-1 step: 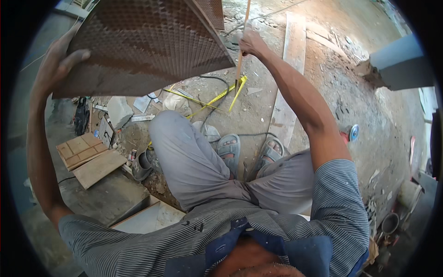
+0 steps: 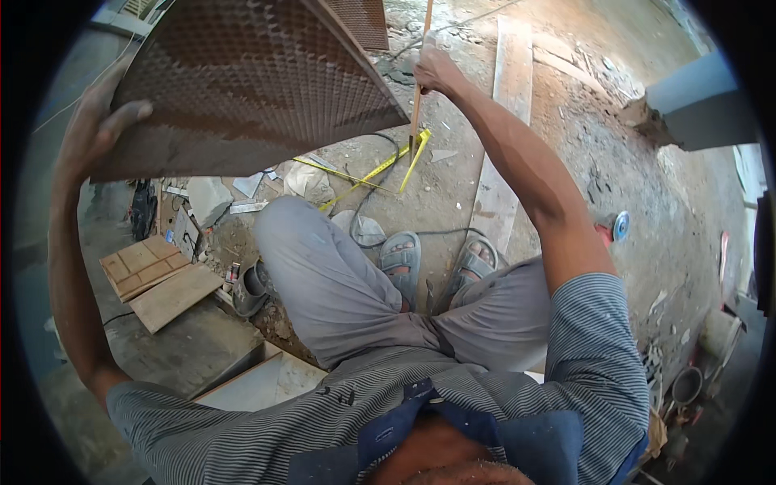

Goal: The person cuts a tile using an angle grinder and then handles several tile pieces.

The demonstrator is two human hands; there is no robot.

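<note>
My left hand [image 2: 105, 125] is wrapped round the left edge of a large brown panel [image 2: 250, 89] with a dimpled, grid-textured face, raised at upper left. To its right, my right hand [image 2: 432, 73] grips a thin, upright wooden strip [image 2: 415, 121], whose lower end is among yellow measuring strips [image 2: 380, 170] on the dusty floor. A dark cable [image 2: 436, 233] loops past them and my sandalled feet. A second brown textured panel [image 2: 364, 20] is partly visible behind the first.
A long board [image 2: 501, 137] lies right of centre. A pale post [image 2: 695, 97] stands at upper right. A small blue disc [image 2: 620, 225] lies beside my right arm. Tile pieces [image 2: 174, 295], rubble [image 2: 210, 198] and a grey bucket [image 2: 250, 295] are at left; containers [image 2: 711, 339] at lower right.
The held panel's lower left edge has dropped slightly along with my left hand. My right hand and the strip have shifted slightly left and up.
</note>
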